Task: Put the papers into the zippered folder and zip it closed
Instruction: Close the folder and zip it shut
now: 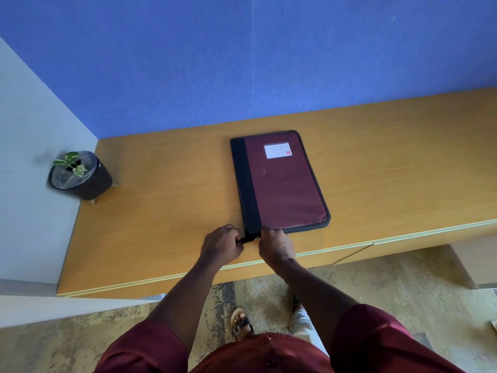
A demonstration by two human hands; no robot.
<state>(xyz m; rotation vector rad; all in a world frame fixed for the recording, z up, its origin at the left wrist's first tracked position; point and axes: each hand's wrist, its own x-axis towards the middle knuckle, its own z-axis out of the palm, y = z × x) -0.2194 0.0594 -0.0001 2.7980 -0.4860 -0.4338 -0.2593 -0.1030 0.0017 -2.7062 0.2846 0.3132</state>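
Observation:
A maroon zippered folder (285, 184) with a dark spine strip and a white label lies closed and flat on the wooden desk (166, 211), near its front edge. My left hand (222, 244) pinches a black tab that sticks out from the folder's near left corner. My right hand (275, 246) grips the folder's near edge beside that corner, where a small metal zipper pull (257, 238) shows between the hands. No loose papers are visible.
A small potted plant (80, 175) in a dark pot stands at the desk's far left corner by the white wall. A blue wall rises behind the desk. My sandalled foot (240, 325) is on the speckled floor below the desk edge.

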